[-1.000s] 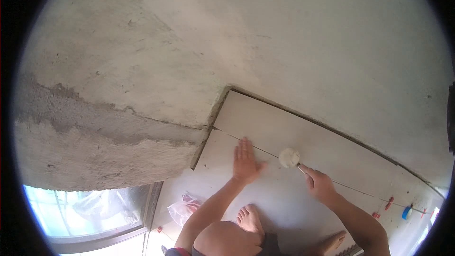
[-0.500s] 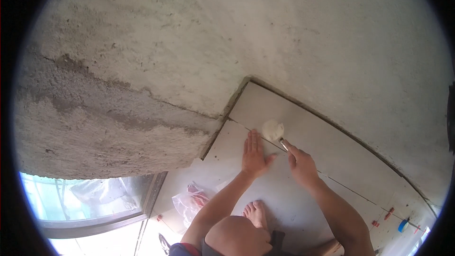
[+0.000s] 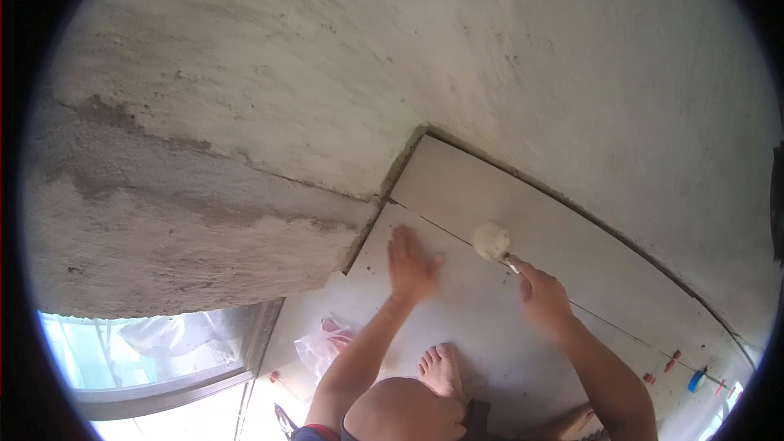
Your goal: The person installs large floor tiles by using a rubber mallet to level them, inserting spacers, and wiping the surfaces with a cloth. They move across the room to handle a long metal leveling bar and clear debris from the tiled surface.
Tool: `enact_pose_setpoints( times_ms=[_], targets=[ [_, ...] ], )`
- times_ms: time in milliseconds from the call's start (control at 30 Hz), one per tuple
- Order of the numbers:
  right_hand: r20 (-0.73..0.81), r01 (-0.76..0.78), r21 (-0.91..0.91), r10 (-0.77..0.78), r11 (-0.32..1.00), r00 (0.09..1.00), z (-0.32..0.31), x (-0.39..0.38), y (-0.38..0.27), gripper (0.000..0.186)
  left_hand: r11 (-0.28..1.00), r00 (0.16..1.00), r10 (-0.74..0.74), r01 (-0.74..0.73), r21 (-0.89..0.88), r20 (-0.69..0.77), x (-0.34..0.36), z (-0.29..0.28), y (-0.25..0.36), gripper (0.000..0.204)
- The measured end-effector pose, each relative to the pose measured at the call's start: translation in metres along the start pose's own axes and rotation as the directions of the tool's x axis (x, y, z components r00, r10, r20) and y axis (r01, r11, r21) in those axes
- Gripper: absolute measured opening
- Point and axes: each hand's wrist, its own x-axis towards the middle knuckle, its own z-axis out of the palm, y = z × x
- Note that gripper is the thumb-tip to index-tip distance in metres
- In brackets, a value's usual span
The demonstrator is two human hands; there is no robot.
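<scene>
My right hand (image 3: pixel 544 297) is wrapped round the handle of a mallet with a rounded whitish head (image 3: pixel 492 241). The head is at the dark joint between a long light-grey floor tile (image 3: pixel 465 175) along the wall and a larger tile (image 3: pixel 482 318) nearer me; whether it touches cannot be made out. Over the nearer tile, close to its left edge, is my left hand (image 3: pixel 411 265), slightly blurred. Its fingers are stretched out and it holds nothing.
Rough plastered walls (image 3: pixel 572 98) meet at the far corner, with a dark gap along the tiles. A clear plastic bag (image 3: pixel 321 345) lies by my left arm. Red tile spacers (image 3: pixel 672 360) and a blue roll-shaped thing (image 3: pixel 697 380) are at right. My bare foot (image 3: pixel 441 369) stands on the tile.
My left hand has shifted left, away from the joint. My right hand has carried the mallet to the right and slightly nearer along the joint.
</scene>
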Motion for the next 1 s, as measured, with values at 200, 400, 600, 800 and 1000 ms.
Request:
enact_pose_setpoints(
  times_ms=[200, 400, 600, 800, 1000],
  targets=[
    [-0.07, 0.012, 0.038, -0.009, 0.999, 0.998, -0.014, -0.039, 0.042, 0.035, 0.928, 0.992, 0.016, 0.032, -0.37, 0.126, 0.052, -0.021, -0.032, 0.088],
    [-0.041, -0.022, 0.1, 0.026, 0.995, 0.999, -0.037, -0.054, 0.05, 0.036, 0.999, 0.999, 0.031, -0.031, -0.041, -0.014, 0.05, -0.008, -0.028, 0.09],
    [0.091, -0.231, 0.134, 0.22, 0.964, 0.971, -0.11, -0.088, 0.069, 0.046, 0.881, 0.869, 0.472, -0.471, -0.043, 0.148, 0.036, 0.021, 0.061, 0.098],
    [0.02, -0.454, 0.008, 0.454, 0.891, 0.891, -0.179, -0.164, 0.089, 0.043, 0.967, 0.944, 0.254, -0.24, -0.09, 0.21, 0.032, 0.032, 0.11, 0.114],
    [-0.29, -0.259, 0.214, 0.315, 0.942, 0.904, -0.105, -0.215, 0.159, 0.04, 0.971, 0.894, 0.23, -0.236, -0.033, 0.384, 0.042, 0.012, 0.128, 0.116]
  ],
)
